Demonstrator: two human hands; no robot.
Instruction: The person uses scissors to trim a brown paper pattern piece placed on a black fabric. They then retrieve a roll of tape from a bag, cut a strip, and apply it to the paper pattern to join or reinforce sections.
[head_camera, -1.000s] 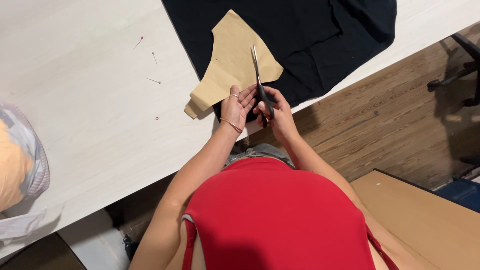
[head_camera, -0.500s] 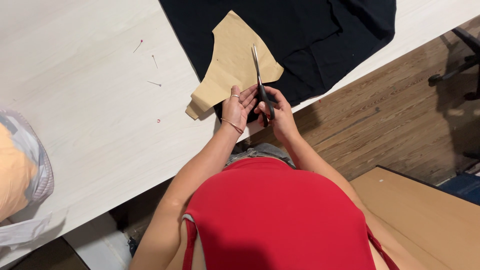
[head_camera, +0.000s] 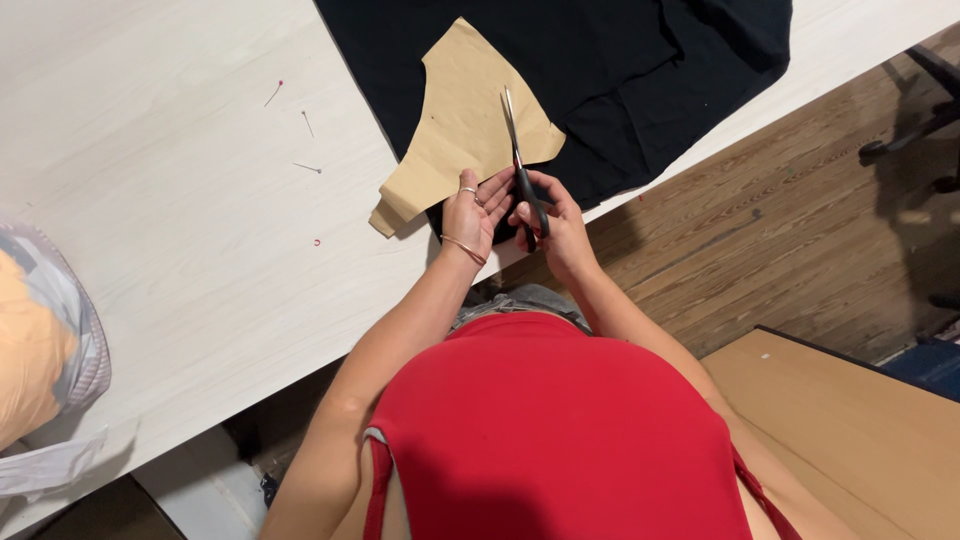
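Note:
A tan paper pattern piece (head_camera: 460, 130) lies on black fabric (head_camera: 620, 70) spread over the pale table (head_camera: 170, 250). My right hand (head_camera: 555, 220) grips black-handled scissors (head_camera: 520, 165), whose blades point away from me along the pattern's right edge. My left hand (head_camera: 475, 210), with a ring and a thin bracelet, rests flat on the near end of the pattern and fabric, right beside the scissor handles.
Several loose pins (head_camera: 305, 125) lie on the table left of the fabric. A bag with orange and grey cloth (head_camera: 40, 350) sits at the left edge. A wooden floor (head_camera: 760, 220) and a brown board (head_camera: 860, 420) are at the right, with chair legs (head_camera: 920, 110) beyond.
Both hands and the scissors stay in almost the same spot at the pattern's near edge. Only the view has shifted slightly.

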